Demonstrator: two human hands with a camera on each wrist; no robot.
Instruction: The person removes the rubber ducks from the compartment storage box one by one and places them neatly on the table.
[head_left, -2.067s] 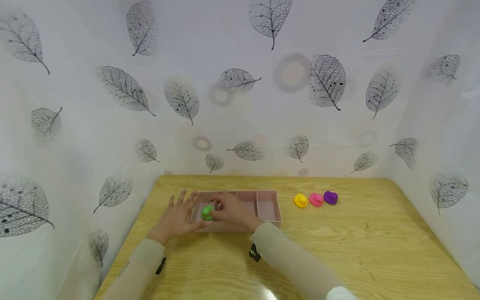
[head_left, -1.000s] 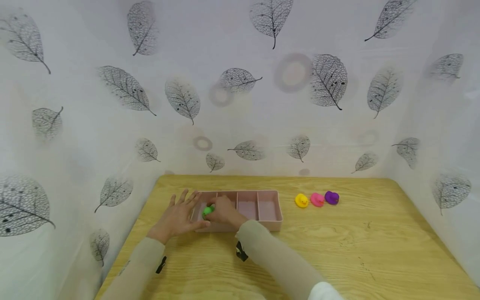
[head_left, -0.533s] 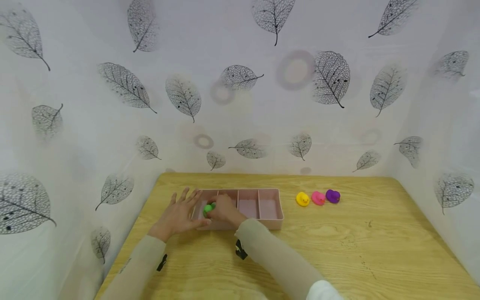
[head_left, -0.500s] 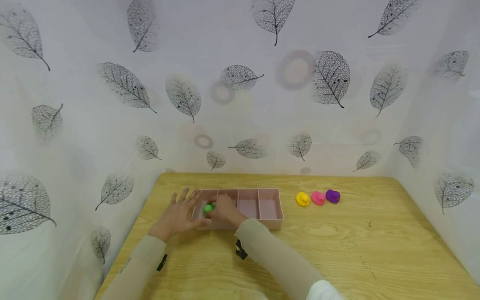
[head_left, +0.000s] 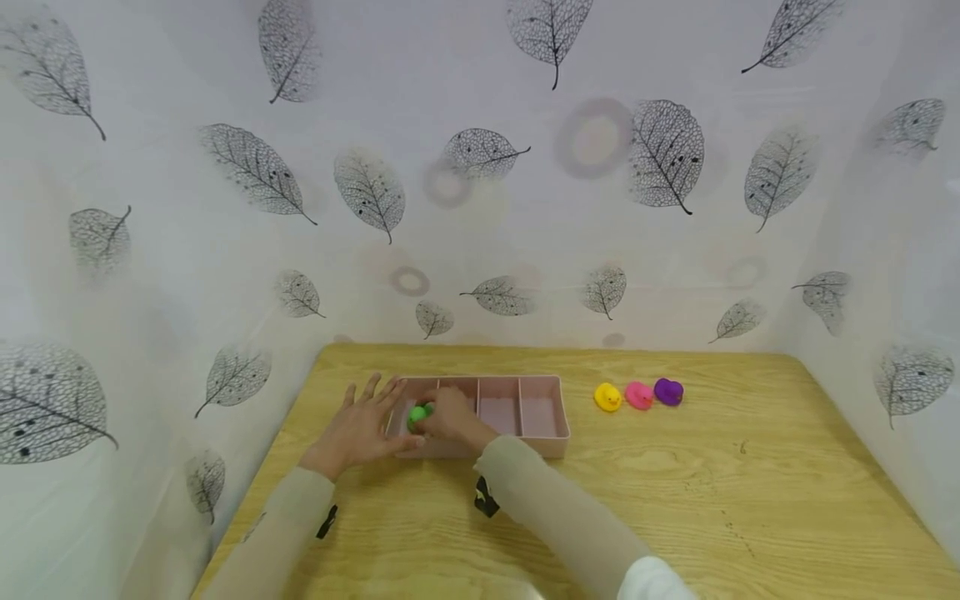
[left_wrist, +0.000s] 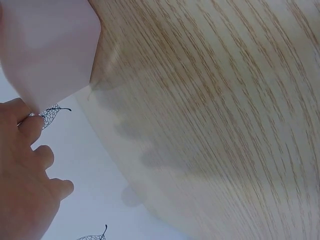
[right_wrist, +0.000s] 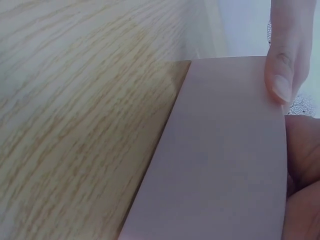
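Note:
A pink divided box (head_left: 487,448) sits on the table in the head view. My right hand (head_left: 453,414) reaches down into its left end, thumb and fingers pinching a small green rubber duck (head_left: 417,414) in the leftmost compartment. The palm and fingers cover part of the duck. With fingers fanned out straight, my left hand (head_left: 356,429) steadies the box's left end, thumb along the front wall. The left wrist view has the left hand (left_wrist: 25,170) at the corner of the box (left_wrist: 50,45). In the right wrist view, the front wall (right_wrist: 215,145) hides most of the right hand (right_wrist: 304,170).
Right of the box, a yellow duck (head_left: 607,397), a pink duck (head_left: 639,396) and a purple duck (head_left: 668,392) stand in a row on the wooden table (head_left: 675,500). A white leaf-patterned curtain (head_left: 510,233) rises behind the table and along both sides.
My right hand has shifted a little left and lower over the green duck, covering more of it. The left hand stays on the box's end, and the other ducks remain in place.

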